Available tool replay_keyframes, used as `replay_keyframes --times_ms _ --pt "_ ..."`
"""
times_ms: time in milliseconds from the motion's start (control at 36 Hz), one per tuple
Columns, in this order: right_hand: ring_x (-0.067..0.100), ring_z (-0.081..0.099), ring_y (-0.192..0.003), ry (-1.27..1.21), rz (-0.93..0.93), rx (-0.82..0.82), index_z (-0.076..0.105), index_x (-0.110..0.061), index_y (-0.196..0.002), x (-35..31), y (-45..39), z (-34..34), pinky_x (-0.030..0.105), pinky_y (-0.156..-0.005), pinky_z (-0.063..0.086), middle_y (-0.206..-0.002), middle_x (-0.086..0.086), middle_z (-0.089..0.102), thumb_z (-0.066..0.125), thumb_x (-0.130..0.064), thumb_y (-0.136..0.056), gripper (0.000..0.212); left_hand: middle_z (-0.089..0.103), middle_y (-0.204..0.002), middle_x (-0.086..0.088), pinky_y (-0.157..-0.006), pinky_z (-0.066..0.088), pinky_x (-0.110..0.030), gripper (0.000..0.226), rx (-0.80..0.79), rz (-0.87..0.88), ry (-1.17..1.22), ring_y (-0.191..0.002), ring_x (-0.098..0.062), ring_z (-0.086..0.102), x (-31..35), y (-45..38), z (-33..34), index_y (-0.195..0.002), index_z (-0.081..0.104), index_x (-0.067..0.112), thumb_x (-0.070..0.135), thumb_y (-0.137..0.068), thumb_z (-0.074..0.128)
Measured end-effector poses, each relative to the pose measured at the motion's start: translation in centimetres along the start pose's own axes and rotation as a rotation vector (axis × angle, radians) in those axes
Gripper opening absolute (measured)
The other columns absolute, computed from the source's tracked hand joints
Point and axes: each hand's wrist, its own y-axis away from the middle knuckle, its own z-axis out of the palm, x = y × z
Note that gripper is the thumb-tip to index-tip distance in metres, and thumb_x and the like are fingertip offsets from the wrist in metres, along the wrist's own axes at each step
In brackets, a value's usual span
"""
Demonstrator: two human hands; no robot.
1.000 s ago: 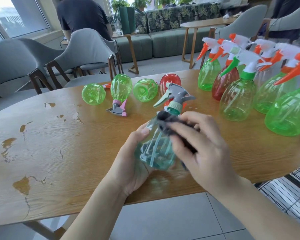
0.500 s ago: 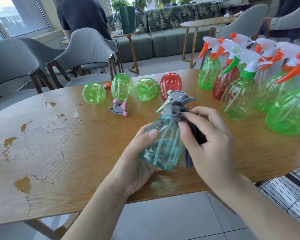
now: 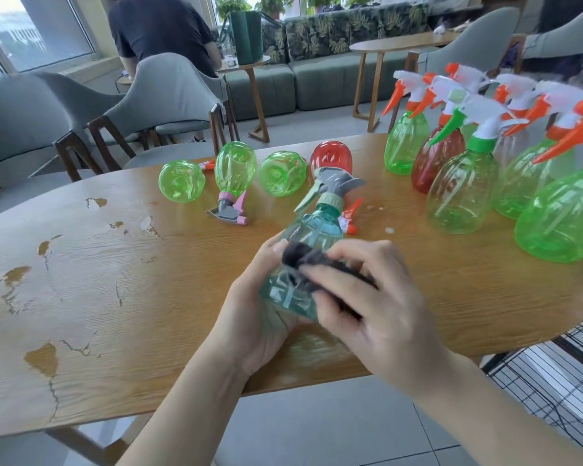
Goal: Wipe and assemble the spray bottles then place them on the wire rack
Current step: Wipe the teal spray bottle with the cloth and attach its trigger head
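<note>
Teal bottle (image 3: 312,230) above table edge (image 3: 317,381)

You are facing four bottles lying (image 3: 235,169) at the far centre, about seven standing spray bottles (image 3: 460,193) at right, and one teal bottle (image 3: 312,230) near you.

Bright window daylight, glossy table (image 3: 115,297) glare, blurred hands, wide-angle edge bending.

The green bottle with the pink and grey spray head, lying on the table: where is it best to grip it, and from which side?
Probably grip the green bottle round its wide body, coming from above. It lies with its spray head toward the person, and other bottles lie close on both sides.
</note>
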Motion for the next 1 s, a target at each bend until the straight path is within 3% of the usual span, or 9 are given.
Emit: replay_keyframes --times_ms 139,194,278,417,500,611,722,861,1000 --pt "0.028 0.062 -0.105 0.012 0.256 0.055 0.071 0.001 -0.122 1.5 -0.8 -0.4 0.036 -0.095 0.052 -0.117 0.017 0.062 0.059 -0.013 -0.103 0.027 0.058 -0.133 -0.026 -0.086 0.053 -0.049 0.063 -0.013 -0.019 -0.080 -0.111 -0.041 0.059 -0.3 0.1 -0.1 -0.148 0.051 0.012 0.034 -0.090 0.060" --pt "0.018 0.059 -0.111 0.022 0.310 0.072 0.070 0.002 -0.123 1.6 -0.8 -0.4 0.028 -0.100 0.049 -0.117 0.016 0.062 0.057 -0.012 -0.103 0.028 0.058 -0.135 -0.025 -0.085 0.053 -0.049 0.063 -0.014 -0.029 -0.086 -0.112 -0.039 0.060 -0.3 0.2 -0.1 -0.147 0.053 0.015 0.035 -0.089 0.061" --pt "0.006 0.052 -0.110 0.001 0.322 0.100 0.070 0.003 -0.121 0.9 -0.6 -0.3 0.014 -0.101 0.041 -0.115 0.014 0.060 0.057 -0.013 -0.101 0.028 0.056 -0.138 -0.027 -0.090 0.051 -0.050 0.070 -0.033 -0.024 -0.080 -0.116 -0.042 0.057 -0.3 0.3 -0.2 -0.149 0.051 0.014 0.039 -0.086 0.071" --pt "0.007 0.056 -0.104 -0.002 0.254 0.112 0.072 0.004 -0.115 0.4 0.1 0.0 0.013 -0.095 0.045 -0.112 0.016 0.063 0.060 -0.013 -0.099 0.026 0.058 -0.139 -0.022 -0.090 0.058 -0.050 0.097 -0.041 -0.030 -0.013 -0.118 -0.037 0.062 -0.1 0.3 0.0 -0.151 0.047 0.011 0.044 -0.072 0.091" --pt "0.015 0.060 -0.105 -0.012 0.265 0.125 0.072 0.005 -0.116 0.9 -0.2 -0.1 0.020 -0.095 0.047 -0.112 0.017 0.063 0.059 -0.013 -0.101 0.026 0.058 -0.140 -0.023 -0.088 0.059 -0.050 0.089 -0.066 -0.040 -0.035 -0.117 -0.038 0.062 0.0 0.2 0.1 -0.148 0.052 0.013 0.038 -0.072 0.092" --pt "0.005 0.056 -0.105 -0.022 0.383 0.147 0.072 0.002 -0.117 1.3 -0.6 -0.3 0.011 -0.095 0.041 -0.111 0.011 0.064 0.061 -0.009 -0.100 0.023 0.056 -0.146 -0.025 -0.095 0.055 -0.052 0.078 -0.087 -0.055 -0.072 -0.122 -0.040 0.061 -0.3 0.2 0.1 -0.146 0.054 0.013 0.028 -0.076 0.085" --pt "0.008 0.061 -0.104 -0.084 0.449 0.144 0.074 -0.001 -0.115 0.8 0.0 0.0 0.015 -0.092 0.044 -0.109 0.008 0.065 0.063 -0.011 -0.098 0.022 0.056 -0.145 -0.026 -0.103 0.048 -0.054 0.066 -0.056 -0.065 -0.042 -0.122 -0.040 0.060 -0.5 0.3 -0.3 -0.144 0.056 0.013 0.027 -0.081 0.069" --pt "0.012 0.063 -0.101 -0.198 0.510 0.148 0.075 -0.004 -0.111 0.1 0.5 0.4 0.017 -0.088 0.046 -0.104 0.005 0.063 0.066 -0.016 -0.099 0.020 0.065 -0.130 -0.020 -0.091 0.058 -0.047 0.056 -0.001 -0.051 0.007 -0.110 -0.033 0.067 -0.5 0.4 -0.2 -0.133 0.067 0.015 0.030 -0.080 0.069" --pt "0.012 0.063 -0.092 -0.265 0.467 0.132 0.076 -0.002 -0.109 -0.9 1.2 0.9 0.019 -0.079 0.049 -0.097 0.008 0.061 0.067 -0.017 -0.095 0.023 0.068 -0.121 -0.019 -0.081 0.061 -0.041 0.073 0.058 -0.004 0.043 -0.099 -0.029 0.071 0.0 0.3 -0.1 -0.140 0.056 0.005 0.031 -0.075 0.075"
